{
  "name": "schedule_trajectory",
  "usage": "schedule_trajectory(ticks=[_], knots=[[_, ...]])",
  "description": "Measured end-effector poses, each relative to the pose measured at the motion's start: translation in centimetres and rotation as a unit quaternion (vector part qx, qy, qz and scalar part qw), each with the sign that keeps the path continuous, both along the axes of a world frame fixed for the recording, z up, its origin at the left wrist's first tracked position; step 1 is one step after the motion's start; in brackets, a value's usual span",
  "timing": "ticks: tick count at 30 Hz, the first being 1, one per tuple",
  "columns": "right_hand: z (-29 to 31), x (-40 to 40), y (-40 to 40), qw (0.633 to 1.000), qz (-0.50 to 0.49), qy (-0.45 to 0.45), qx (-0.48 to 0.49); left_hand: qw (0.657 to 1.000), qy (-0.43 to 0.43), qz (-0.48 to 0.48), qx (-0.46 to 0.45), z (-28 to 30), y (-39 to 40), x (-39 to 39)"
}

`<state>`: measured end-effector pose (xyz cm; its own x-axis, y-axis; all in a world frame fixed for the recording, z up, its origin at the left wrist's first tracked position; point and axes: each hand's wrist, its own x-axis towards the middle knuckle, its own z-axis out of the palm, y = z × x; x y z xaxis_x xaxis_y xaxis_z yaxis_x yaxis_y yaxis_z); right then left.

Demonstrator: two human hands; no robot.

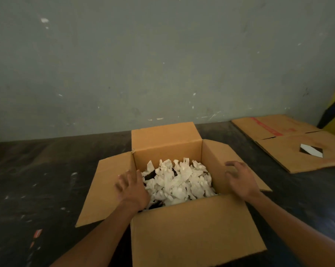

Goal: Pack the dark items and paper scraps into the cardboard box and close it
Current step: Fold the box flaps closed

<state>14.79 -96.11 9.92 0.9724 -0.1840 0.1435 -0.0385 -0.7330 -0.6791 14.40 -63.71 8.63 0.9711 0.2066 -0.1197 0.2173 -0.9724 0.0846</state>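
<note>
Head camera: The cardboard box [191, 228] is sitting open on a dark table [37, 180], close in front of the person. All four flaps are standing or lying open. The far flap [163, 134] is sticking up, the near flap [193, 230] is leaning toward the person, and the left flap [103, 189] and right flap [220, 160] are lying out to the sides.

White paper scraps [179, 180] are filling the box. A few dark items [150, 175] are peeking out from under the paper.

The left hand [132, 189] is resting over the left edge of the box, by the left flap. Its fingers are spread and holding nothing. The right hand [240, 179] is lying on the right flap. Its fingers are spread and a little bent, holding nothing that I can see.

A flat sheet of cardboard [290, 141] is lying well apart on the right side of the table.

I think the packing looks done and the closing is just starting. Next, each hand needs to get its fingers under its side flap and fold it in over the paper. The paper may need a push down so the flaps can lie flat
</note>
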Motion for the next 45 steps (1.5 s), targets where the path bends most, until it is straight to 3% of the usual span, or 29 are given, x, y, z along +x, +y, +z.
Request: schedule_trajectory(ticks=[4, 8, 10, 13, 20, 24, 27, 30, 33, 39, 42, 45], knots=[[-1.0, -2.9, -0.1, 0.971, -0.158, 0.057, 0.17, 0.997, -0.01, 0.044, -0.055, 0.2, 0.6, -1.4], [-1.5, -4.4, 0.1, 0.88, -0.282, 0.153, 0.35, 0.994, -0.009, 0.063, -0.09, -0.2, 1.2, -2.4], [-0.8, -5.0, -0.1, 0.841, -0.273, 0.187, 0.428, 0.993, -0.012, 0.066, -0.102, -0.4, 1.2, -2.6], [1.0, -5.2, -0.6, 0.84, -0.204, 0.229, 0.447, 0.992, -0.017, 0.066, -0.109, -0.5, 1.1, -2.7], [2.2, -4.7, 1.4, 0.918, -0.175, 0.015, 0.357, 0.992, -0.033, 0.088, -0.085, -0.5, 0.4, -2.6], [1.6, -5.1, 3.6, 0.976, -0.071, -0.033, 0.201, 0.992, -0.043, 0.085, -0.083, -0.5, 0.4, -2.7], [0.9, -4.8, 4.4, 0.999, 0.023, -0.043, 0.021, 0.99, -0.05, 0.079, -0.104, -0.6, 0.7, -2.9], [0.4, -4.5, 5.4, 0.981, 0.106, -0.014, -0.165, 0.984, -0.078, 0.062, -0.145, -0.7, 1.4, -3.2], [0.2, -4.5, 6.8, 0.953, 0.15, 0.031, -0.263, 0.98, -0.106, 0.042, -0.163, -0.7, 2.3, -3.8], [-1.3, -4.2, 9.5, 0.926, 0.172, 0.085, -0.326, 0.975, -0.092, 0.068, -0.191, -1.2, 4.6, -5.0], [-2.0, -4.1, 10.0, 0.923, 0.163, 0.1, -0.334, 0.973, -0.072, 0.142, -0.168, -1.1, 6.3, -5.9], [-2.1, -4.1, 10.0, 0.922, 0.158, 0.1, -0.339, 0.942, -0.043, 0.254, -0.216, -0.7, 7.9, -6.8]])
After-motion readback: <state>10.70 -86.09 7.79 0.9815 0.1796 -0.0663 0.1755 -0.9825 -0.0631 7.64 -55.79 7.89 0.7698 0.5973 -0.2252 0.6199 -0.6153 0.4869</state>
